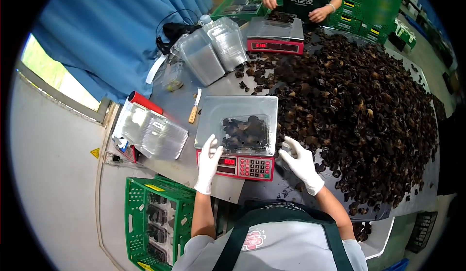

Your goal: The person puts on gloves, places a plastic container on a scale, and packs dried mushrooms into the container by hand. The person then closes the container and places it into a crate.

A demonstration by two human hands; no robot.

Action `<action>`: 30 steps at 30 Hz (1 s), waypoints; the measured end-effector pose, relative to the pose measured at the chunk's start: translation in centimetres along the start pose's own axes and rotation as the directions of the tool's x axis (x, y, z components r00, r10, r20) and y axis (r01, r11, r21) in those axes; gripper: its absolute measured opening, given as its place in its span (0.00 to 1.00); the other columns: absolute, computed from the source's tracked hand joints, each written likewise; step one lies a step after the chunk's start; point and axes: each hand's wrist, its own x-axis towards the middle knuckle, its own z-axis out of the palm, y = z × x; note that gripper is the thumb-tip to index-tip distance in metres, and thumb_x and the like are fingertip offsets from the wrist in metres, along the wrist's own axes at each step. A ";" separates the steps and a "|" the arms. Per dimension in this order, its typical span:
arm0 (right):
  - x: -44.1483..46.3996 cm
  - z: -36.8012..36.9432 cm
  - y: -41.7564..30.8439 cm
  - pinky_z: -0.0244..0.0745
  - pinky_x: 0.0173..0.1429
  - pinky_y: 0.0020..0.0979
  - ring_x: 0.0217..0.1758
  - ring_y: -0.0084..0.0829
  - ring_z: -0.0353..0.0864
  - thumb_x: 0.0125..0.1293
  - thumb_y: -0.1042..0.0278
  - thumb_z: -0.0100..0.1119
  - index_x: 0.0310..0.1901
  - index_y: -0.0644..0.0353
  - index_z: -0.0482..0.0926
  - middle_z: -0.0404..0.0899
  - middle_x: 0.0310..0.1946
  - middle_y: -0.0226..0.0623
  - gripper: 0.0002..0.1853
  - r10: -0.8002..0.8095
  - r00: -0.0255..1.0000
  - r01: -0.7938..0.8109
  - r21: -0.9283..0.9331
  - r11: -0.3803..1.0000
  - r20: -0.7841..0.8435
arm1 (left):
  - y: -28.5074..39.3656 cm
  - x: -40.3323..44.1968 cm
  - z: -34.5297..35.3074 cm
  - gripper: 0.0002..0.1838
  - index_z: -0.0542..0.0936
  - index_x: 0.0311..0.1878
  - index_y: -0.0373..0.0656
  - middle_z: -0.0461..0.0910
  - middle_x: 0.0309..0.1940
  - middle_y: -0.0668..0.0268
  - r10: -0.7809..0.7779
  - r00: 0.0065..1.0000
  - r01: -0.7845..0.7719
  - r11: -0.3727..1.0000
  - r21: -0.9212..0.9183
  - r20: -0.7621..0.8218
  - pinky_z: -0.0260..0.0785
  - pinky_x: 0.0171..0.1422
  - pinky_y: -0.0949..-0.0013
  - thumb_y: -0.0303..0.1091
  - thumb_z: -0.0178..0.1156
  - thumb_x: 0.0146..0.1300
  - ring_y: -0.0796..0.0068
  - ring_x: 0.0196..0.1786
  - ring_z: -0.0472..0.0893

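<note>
A clear plastic tray (266, 147) rests on the metal plate of a red digital scale (208, 108), whose display shows red digits. Inside the tray lie dark, wrinkled wood ear mushrooms (245, 131). My left hand (208, 164), in a white glove, is at the scale's front left, near the tray, fingers apart and holding nothing. On the other side, my right hand (300, 162), gloved too, hovers just right of the scale at the pile's edge, its fingers spread and empty. Whether either hand touches the scale, I cannot tell.
A large heap of wood ear mushrooms (359, 111) covers the table's right side. Stacked clear trays (206, 52), a wooden-handled knife (195, 107) and stacked lids (158, 132) lie left. A green crate (133, 208) holds packed trays below. A co-worker (303, 1) stands behind another scale (275, 46).
</note>
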 end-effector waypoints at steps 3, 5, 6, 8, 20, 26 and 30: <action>2.1 2.3 0.1 0.75 0.40 0.23 0.30 0.20 0.79 0.60 0.56 0.65 0.62 0.64 0.69 0.83 0.32 0.33 0.32 0.049 0.990 -0.063 0.101 0.993 0.133 | -1.6 -0.6 0.1 0.23 0.69 0.64 0.40 0.79 0.34 0.67 -0.150 0.987 0.158 0.969 -0.190 0.059 0.70 0.30 0.80 0.32 0.57 0.67 0.84 0.28 0.76; 2.8 3.3 0.8 0.75 0.40 0.23 0.30 0.19 0.78 0.60 0.61 0.65 0.60 0.65 0.70 0.82 0.29 0.32 0.29 0.099 0.979 -0.124 0.136 0.983 0.178 | -1.3 -1.1 0.2 0.21 0.69 0.62 0.36 0.80 0.32 0.62 -0.280 0.934 0.347 0.860 -0.375 0.222 0.68 0.27 0.81 0.32 0.55 0.69 0.83 0.26 0.77; 3.1 3.5 1.0 0.74 0.39 0.23 0.30 0.18 0.78 0.60 0.64 0.65 0.59 0.65 0.70 0.81 0.29 0.32 0.27 0.108 0.977 -0.149 0.224 0.963 0.184 | -1.4 -1.3 0.4 0.18 0.69 0.58 0.35 0.80 0.28 0.62 -0.259 0.941 0.329 0.844 -0.423 0.216 0.68 0.27 0.81 0.32 0.55 0.68 0.80 0.25 0.78; 3.4 3.5 0.9 0.74 0.36 0.21 0.30 0.19 0.78 0.62 0.73 0.62 0.55 0.65 0.71 0.80 0.29 0.31 0.20 0.162 0.964 -0.235 0.392 0.890 0.208 | -0.8 -1.7 0.7 0.17 0.70 0.56 0.36 0.80 0.28 0.61 -0.260 0.944 0.328 0.811 -0.485 0.202 0.69 0.27 0.80 0.31 0.55 0.67 0.78 0.25 0.78; 2.8 1.9 2.3 0.71 0.31 0.20 0.26 0.19 0.77 0.62 0.82 0.52 0.44 0.65 0.70 0.78 0.26 0.31 0.09 0.170 0.962 -0.254 0.466 0.848 0.215 | -1.5 -2.1 3.5 0.10 0.70 0.46 0.35 0.79 0.24 0.57 -0.157 0.977 0.214 0.784 -0.582 0.147 0.71 0.24 0.77 0.22 0.49 0.61 0.71 0.22 0.80; 1.4 1.5 4.8 0.70 0.37 0.18 0.29 0.15 0.74 0.64 0.80 0.56 0.46 0.62 0.69 0.76 0.27 0.26 0.11 0.028 0.988 -0.097 0.473 0.876 0.149 | -1.8 -2.9 4.1 0.10 0.69 0.46 0.31 0.79 0.26 0.58 0.004 0.989 0.072 0.855 -0.513 0.146 0.72 0.27 0.76 0.22 0.53 0.62 0.70 0.24 0.81; 0.3 0.7 4.0 0.70 0.39 0.18 0.32 0.15 0.75 0.64 0.80 0.55 0.47 0.62 0.70 0.77 0.28 0.26 0.11 0.013 0.996 -0.050 0.418 0.907 0.090 | -1.8 -3.3 4.2 0.13 0.67 0.49 0.32 0.80 0.31 0.58 0.018 0.985 0.074 0.859 -0.506 0.174 0.74 0.31 0.75 0.22 0.55 0.62 0.70 0.29 0.82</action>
